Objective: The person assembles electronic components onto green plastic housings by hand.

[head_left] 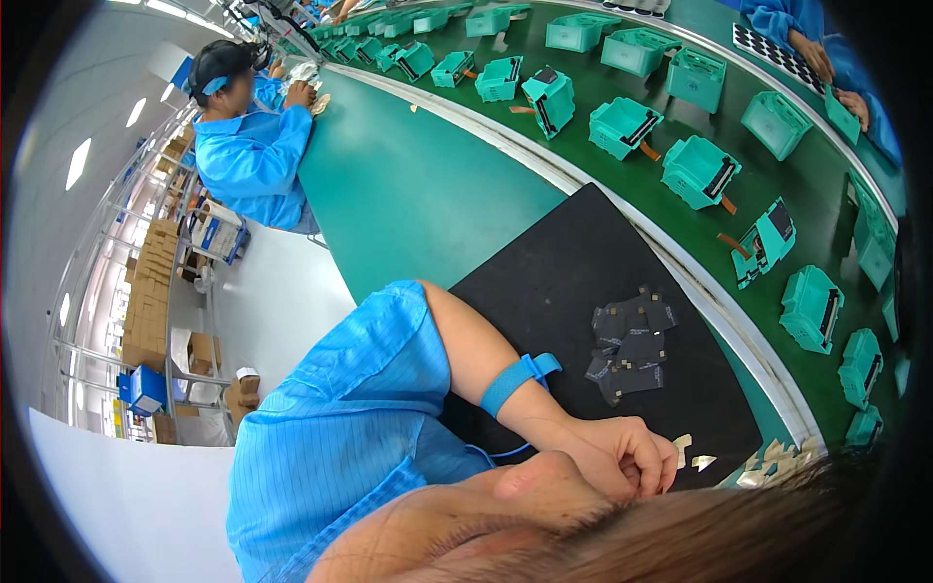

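so progress-wise this looks like the middle of things to me, nowhere near wrapped up. the dark flat pieces [641,345] are right of centre in the frame, lying loose in an overlapping cluster on the black mat [544,282], and none of them looks fitted into anything there. i'd count that whole bunch as work left.

the left hand [632,457] is at the lower right of centre, blue strap [520,384] round the wrist. its fingers are curled in narrow, tips close together, but i can't tell if there's anything pinched in them. nearest to them are a couple of small pale scraps [705,462] at the mat's lower right edge, with a bigger heap of pale bits [777,457] just beyond. right hand isn't in view, so no idea what it's up to.

what seems further along is up on the green belt [632,185], curving from top centre to the right edge: rows of teal housings [698,173], several with a dark strip inside and an orange-brown tab [729,206] poking out. others are turned so i can't see if they have one. can't say whether any housing is finished.
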The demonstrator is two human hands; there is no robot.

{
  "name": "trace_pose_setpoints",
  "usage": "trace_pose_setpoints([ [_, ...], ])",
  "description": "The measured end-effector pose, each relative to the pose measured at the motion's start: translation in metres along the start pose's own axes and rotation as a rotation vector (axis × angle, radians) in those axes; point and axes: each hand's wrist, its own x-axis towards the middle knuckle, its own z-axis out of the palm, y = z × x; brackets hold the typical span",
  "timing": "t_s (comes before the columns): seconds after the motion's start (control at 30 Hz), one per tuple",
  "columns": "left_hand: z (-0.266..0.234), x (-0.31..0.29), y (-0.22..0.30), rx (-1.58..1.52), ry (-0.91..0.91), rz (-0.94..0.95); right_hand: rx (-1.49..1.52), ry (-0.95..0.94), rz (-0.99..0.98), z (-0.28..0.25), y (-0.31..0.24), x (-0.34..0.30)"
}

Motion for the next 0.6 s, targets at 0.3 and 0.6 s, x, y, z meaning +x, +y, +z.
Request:
trace_pose_setpoints([
  [0.3,-0.003,0.003,0.0,0.013,0.008,0.025,0.053,0.043,-0.032,0.003,-0.005,0.043],
  [0.6,0.001,0.012,-0.008,0.02,-0.063,0.009,0.046,0.105,-0.086,-0.016,-0.006,0.069],
])
